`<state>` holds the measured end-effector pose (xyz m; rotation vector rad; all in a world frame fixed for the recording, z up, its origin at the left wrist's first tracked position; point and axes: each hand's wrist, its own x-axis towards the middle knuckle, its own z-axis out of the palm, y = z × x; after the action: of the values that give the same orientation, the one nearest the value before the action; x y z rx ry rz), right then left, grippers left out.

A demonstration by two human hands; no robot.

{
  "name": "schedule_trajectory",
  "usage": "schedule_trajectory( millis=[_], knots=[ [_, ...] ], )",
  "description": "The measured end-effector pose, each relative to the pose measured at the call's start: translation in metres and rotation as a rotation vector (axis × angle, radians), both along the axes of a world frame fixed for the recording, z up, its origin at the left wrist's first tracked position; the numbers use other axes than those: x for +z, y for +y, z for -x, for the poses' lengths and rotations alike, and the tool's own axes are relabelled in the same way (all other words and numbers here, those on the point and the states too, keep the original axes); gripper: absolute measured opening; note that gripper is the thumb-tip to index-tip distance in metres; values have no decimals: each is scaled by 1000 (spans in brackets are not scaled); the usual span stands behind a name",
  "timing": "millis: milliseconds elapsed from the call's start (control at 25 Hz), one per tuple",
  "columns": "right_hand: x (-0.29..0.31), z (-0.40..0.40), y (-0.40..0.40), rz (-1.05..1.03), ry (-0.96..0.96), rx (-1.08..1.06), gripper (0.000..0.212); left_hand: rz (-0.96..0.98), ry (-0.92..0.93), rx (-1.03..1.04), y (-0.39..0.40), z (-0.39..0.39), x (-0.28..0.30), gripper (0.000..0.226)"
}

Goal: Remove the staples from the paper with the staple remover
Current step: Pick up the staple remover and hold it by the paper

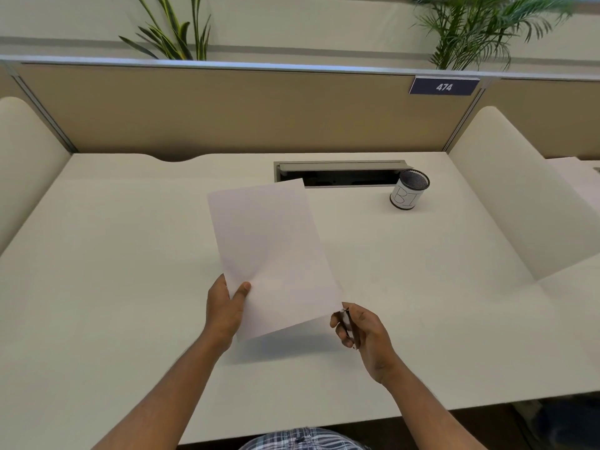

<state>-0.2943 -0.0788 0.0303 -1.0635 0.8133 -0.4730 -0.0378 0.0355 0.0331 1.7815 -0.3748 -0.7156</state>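
A: Head view: the paper (272, 254) is lifted off the tabletop (113, 254), pinched at its seven o'clock corner by the left hand (225, 311), thumb on top.

B: And the right hand (365, 336)?

A: Curled around the staple remover (347, 323), a dark, slim tool whose tip sits just beside the sheet's five o'clock corner. No staple is visible from here; it is too small or hidden.

B: What could go wrong?

A: I'd judge the sheet is poorly supported. Held in the air by one corner, it can flex away when the tool bites, so the prongs may slip or tear the corner. A loosened staple could also drop and be hard to spot on the pale surface.

B: What about the surroundings?

A: The tabletop is cream-white, smooth and nearly bare. At one o'clock stands a mesh pen cup (409, 189) with a lettered paper wrap, next to an open cable tray (341, 172) at twelve. Behind runs a tan partition (227, 108) bearing a number plate (444, 86) reading 474, with leafy plants (480, 27) beyond.
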Motion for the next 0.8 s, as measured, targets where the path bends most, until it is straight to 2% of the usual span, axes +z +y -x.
schedule_trajectory(
  millis=[160, 440, 600, 720, 800],
  knots=[
    [-1, 2, -1, -20, -2, -37, 29, 1, -9, -23, 1, -5, 0, 26],
    [-14, 6, -7, 0, 47, -102, 42, 33, 60, 5, 2, -5, -6, 29],
    [-32, 5, -12, 138, 322, -126, 21, 45, 114, 29, 4, -7, -7, 28],
    [-51, 7, -19, 499, 669, -59, 25, 60, 163, 43, 5, -7, -7, 25],
    [-58, 7, -22, 694, 820, 11, 32, 58, 197, 43, 6, -7, -7, 23]
  ],
)
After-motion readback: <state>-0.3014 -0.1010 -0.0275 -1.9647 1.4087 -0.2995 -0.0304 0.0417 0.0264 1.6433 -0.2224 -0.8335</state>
